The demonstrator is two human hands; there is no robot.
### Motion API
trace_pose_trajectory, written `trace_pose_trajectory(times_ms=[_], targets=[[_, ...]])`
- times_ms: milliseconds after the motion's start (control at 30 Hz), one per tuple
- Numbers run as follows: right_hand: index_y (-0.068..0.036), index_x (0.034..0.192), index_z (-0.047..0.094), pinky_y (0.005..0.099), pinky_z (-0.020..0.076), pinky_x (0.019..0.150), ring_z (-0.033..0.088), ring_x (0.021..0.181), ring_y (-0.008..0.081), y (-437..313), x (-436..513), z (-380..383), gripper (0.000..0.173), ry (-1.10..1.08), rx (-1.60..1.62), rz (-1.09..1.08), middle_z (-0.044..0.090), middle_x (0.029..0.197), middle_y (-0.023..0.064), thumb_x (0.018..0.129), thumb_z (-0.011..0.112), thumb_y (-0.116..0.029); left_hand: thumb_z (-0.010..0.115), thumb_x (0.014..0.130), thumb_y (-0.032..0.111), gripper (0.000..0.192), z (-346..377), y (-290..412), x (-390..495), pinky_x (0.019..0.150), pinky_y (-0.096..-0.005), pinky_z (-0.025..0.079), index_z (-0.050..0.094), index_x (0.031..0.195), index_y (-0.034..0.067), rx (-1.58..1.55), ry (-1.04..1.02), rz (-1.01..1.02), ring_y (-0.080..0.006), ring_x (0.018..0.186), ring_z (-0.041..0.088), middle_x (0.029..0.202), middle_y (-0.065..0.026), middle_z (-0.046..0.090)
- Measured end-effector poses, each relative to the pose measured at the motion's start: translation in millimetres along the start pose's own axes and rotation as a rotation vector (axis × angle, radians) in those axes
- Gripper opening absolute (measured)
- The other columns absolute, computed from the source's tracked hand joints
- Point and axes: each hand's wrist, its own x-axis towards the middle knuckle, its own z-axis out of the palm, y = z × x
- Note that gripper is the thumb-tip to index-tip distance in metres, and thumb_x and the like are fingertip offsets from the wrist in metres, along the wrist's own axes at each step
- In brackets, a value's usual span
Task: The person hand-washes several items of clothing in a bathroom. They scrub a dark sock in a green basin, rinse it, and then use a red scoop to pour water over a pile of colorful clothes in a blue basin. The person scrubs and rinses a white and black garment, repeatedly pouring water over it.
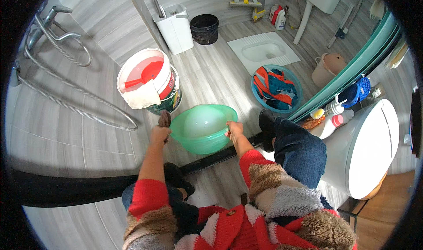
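A green plastic basin (188,144) with whitish water in it is tilted between my hands, close above the tiled floor. My left hand (161,133) is closed around a bunched brown cloth (164,119) at the basin's left rim; whether it also grips the rim I cannot tell. My right hand (235,129) grips the rim on the right side. Beyond my left hand stands a large paint bucket (170,98) with water, a red dipper (151,72) and a pale cloth (142,96) over its edge. A blue basin (286,110) holds orange and teal clothes (277,86).
A squat toilet (264,50) is set in the floor at the back. A white mop bucket (175,28) and a black bucket (204,30) stand by the wall. Shower hoses (82,93) hang left. A black sill (211,162) crosses before my feet; a glass door (347,85) stands right.
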Motion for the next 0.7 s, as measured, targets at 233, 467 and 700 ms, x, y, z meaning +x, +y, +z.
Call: trace_pose_trajectory(times_ms=[233, 467, 700], targets=[[0.005, 0.109, 0.047, 0.043, 0.0589, 0.051, 0.063, 0.06, 0.0302, -7, -14, 57, 0.027, -0.149, 0.419, 0.175, 0.056, 0.085, 0.0182, 0.087, 0.056, -0.009, 0.075, 0.073, 0.015, 0.023, -51, 79, -56, 0.039, -0.0253, 0.033, 0.058, 0.085, 0.005, -0.247, 0.02, 0.389, -0.0096, 0.045, 0.044, 0.062, 0.0006, 0.051], [0.008, 0.107, 0.047, 0.0459, 0.0599, 0.057, 0.061, 0.067, 0.0305, -9, -12, 65, 0.029, -0.207, 0.357, 0.165, 0.051, 0.085, 0.0181, 0.088, 0.055, -0.013, 0.076, 0.073, 0.017, 0.026, -55, 98, -68, 0.04, -0.0231, 0.033, 0.059, 0.088, 0.005, -0.267, -0.066, 0.433, -0.0075, 0.046, 0.043, 0.064, 0.0016, 0.051], [0.009, 0.095, 0.058, 0.0399, 0.0545, 0.045, 0.061, 0.06, 0.0293, -8, -16, 26, 0.03, 0.016, -0.258, -0.1, 0.06, 0.079, 0.0178, 0.079, 0.06, -0.016, 0.075, 0.075, 0.017, 0.025, -69, 100, -69, 0.04, -0.023, 0.031, 0.059, 0.088, 0.003, -0.194, -0.037, 0.559, -0.0069, 0.046, 0.042, 0.064, 0.0009, 0.053]])
